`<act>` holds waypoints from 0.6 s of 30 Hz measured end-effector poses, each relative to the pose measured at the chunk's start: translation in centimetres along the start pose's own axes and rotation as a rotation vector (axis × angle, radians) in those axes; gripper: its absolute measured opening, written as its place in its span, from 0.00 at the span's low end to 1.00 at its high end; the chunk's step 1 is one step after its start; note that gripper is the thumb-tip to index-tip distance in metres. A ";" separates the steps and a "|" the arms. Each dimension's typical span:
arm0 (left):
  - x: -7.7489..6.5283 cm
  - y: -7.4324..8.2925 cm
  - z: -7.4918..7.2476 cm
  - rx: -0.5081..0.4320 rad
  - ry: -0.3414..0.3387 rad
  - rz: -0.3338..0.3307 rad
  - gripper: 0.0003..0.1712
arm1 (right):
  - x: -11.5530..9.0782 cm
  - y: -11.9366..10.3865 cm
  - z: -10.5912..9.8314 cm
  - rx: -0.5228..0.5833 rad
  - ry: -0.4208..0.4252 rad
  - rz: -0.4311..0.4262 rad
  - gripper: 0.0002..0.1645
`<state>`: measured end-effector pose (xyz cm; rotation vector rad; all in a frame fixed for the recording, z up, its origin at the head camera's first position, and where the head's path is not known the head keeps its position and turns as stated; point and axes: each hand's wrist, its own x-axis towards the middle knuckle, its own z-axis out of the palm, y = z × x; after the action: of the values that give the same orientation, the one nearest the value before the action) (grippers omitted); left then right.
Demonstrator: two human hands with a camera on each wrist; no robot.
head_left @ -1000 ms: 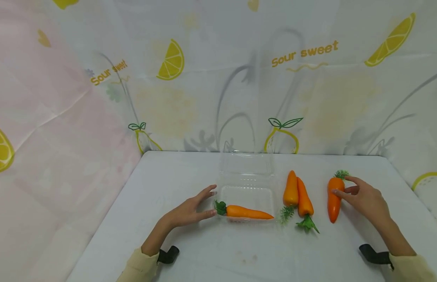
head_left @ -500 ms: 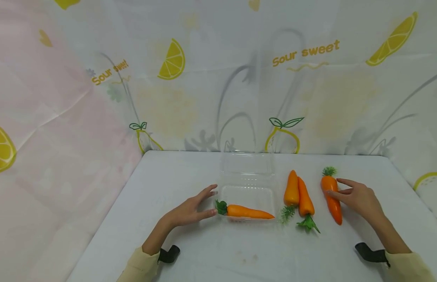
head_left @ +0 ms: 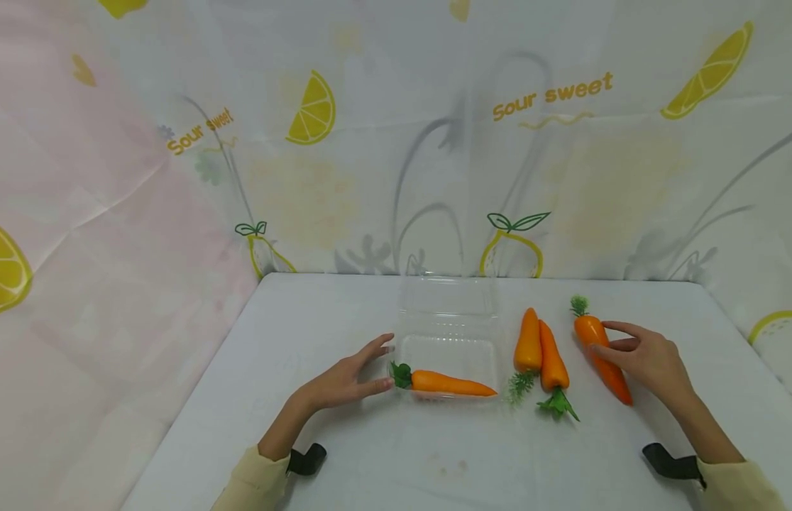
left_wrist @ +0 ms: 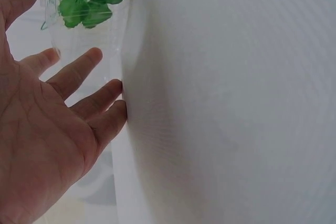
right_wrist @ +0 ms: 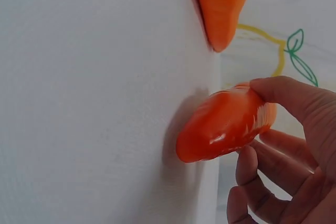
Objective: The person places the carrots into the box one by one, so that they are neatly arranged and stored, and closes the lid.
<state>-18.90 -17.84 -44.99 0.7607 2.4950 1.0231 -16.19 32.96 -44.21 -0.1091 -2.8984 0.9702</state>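
Note:
In the head view my right hand (head_left: 651, 360) pinches an orange carrot (head_left: 602, 358) between thumb and fingers, its leafy top pointing up and left. The right wrist view shows the tip of that carrot (right_wrist: 220, 127) close over the white surface, with the thumb on one side and fingers on the other. My left hand (head_left: 345, 383) rests with spread, fairly straight fingers at the left side of a clear plastic clamshell box (head_left: 447, 348), its lid tipped back. Inside the box, along the front wall, lies another carrot (head_left: 452, 384), green leaves to the left.
Two carrots lie side by side right of the box, a left one (head_left: 528, 342) and a right one (head_left: 552, 358), leaves toward me. They sit between the box and my right hand on a white table (head_left: 294, 312). A lemon-printed cloth (head_left: 383, 177) hangs behind.
The carrot in my right hand has shifted left and turned, so its leaves now point up-left and its tip down-right. My left hand and the box have stayed put.

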 end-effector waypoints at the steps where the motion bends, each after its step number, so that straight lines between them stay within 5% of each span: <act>1: 0.0 0.0 0.0 0.000 0.000 -0.002 0.47 | 0.0 -0.1 0.0 0.011 0.007 -0.003 0.42; 18: 0.1 0.0 0.0 0.011 0.003 -0.007 0.46 | -0.3 -3.6 -0.1 0.106 0.029 -0.067 0.41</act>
<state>-18.95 -17.76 -44.98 0.7544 2.5059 1.0094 -16.04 30.14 -41.97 -0.0186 -2.7983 1.0982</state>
